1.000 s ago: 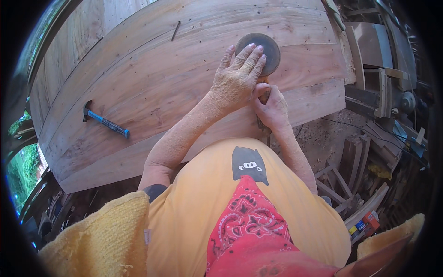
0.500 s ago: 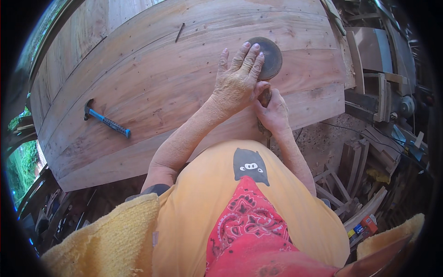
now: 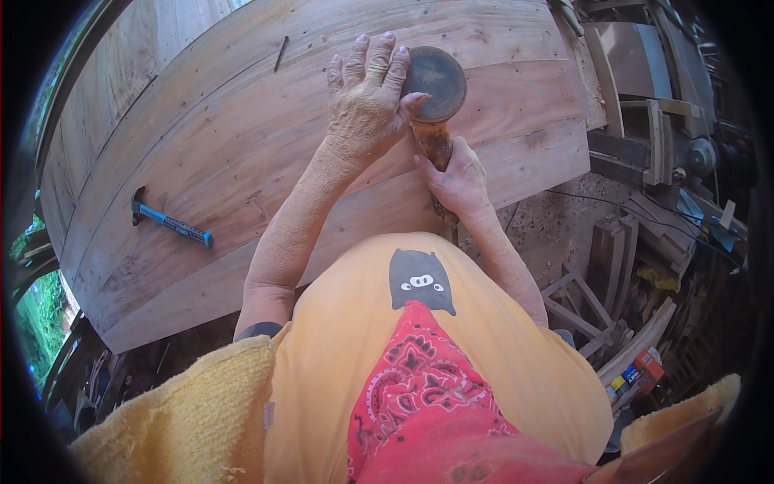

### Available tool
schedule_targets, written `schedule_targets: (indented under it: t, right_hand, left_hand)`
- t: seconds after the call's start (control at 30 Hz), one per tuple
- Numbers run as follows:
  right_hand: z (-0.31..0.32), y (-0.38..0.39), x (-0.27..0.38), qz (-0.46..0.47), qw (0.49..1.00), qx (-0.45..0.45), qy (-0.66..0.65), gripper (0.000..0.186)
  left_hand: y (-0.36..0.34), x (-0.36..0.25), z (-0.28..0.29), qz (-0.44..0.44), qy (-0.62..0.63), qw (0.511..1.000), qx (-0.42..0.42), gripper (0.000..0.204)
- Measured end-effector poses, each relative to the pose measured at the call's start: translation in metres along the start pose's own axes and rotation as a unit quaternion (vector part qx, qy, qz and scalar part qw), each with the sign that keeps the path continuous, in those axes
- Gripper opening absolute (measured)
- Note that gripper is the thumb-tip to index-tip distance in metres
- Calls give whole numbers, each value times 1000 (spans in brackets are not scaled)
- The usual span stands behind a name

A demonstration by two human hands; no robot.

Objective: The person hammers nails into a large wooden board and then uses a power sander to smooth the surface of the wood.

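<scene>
My left hand (image 3: 368,101), dusted with pale powder, has its fingers apart over the pale wooden planking (image 3: 201,137), beside the left rim of the round dark head of a power tool (image 3: 434,81), its thumb overlapping the tool's lower part. My right hand (image 3: 456,180) grips the worn orange-brown body of that tool below the head. The head lies flat over the planks. A blue-and-black handled hammer (image 3: 171,222) lies on the planks to the left, and a thin dark nail-like piece (image 3: 280,53) lies farther up.
At right, boards (image 3: 613,81), a round metal machine part (image 3: 701,159), wooden frames (image 3: 582,306) and a dark cable (image 3: 645,208) crowd the space beyond the planking's edge. Greenery (image 3: 47,319) shows at far left. A yellow cloth (image 3: 185,403) hangs at lower left.
The tool and both hands have shifted up and left in the view. My left hand has slid off the top of the round head to its left side, uncovering the head.
</scene>
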State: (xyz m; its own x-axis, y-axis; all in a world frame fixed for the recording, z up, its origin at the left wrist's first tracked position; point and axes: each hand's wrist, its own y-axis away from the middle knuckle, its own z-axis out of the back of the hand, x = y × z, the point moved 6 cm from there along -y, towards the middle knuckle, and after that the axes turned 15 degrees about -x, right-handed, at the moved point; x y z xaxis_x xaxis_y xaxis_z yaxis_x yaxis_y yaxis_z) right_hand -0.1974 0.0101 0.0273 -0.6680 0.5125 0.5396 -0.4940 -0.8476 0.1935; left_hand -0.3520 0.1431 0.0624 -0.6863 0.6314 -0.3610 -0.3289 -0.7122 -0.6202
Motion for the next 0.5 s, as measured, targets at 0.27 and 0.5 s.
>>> schedule_targets:
  t: [0.27,0.5]
  right_hand:
    - [1,-2,1,2,1000,-5,-2,60]
    - [0,-1,-5,-4,1000,-10,-13,60]
  left_hand:
    - [20,-29,11,-20,29,999,38,67]
    - [33,-49,14,-32,47,996,64,62]
